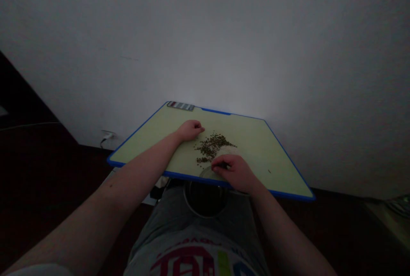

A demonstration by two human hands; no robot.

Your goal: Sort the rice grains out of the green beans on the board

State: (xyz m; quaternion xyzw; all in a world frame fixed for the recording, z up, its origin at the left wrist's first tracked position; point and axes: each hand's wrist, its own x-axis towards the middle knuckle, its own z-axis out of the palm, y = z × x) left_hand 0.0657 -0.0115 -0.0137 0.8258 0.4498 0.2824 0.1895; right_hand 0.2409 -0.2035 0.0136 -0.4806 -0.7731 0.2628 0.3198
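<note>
A scattered heap of small dark seeds or beans (211,145) lies in the middle of the pale tabletop (250,133), with a patch of paler grains (228,151) along its right side. My left hand (190,130) rests on the table left of the heap's far end, fingers curled in; what they hold, if anything, is hidden. Close to the front edge, my right hand (233,171) has thumb and fingers pinched together, just below the pale grains. Whatever sits in that pinch is too dark to make out. Under the table edge, a round metal bowl (206,201) rests on my lap, its inside dark.
Blue trim (290,196) borders the table, which stands against a grey wall (224,45). A flat striped case or panel (180,106) lies at the far left corner. One small dark bit (269,171) lies at the right. A plug with a cord (107,137) is low on the wall.
</note>
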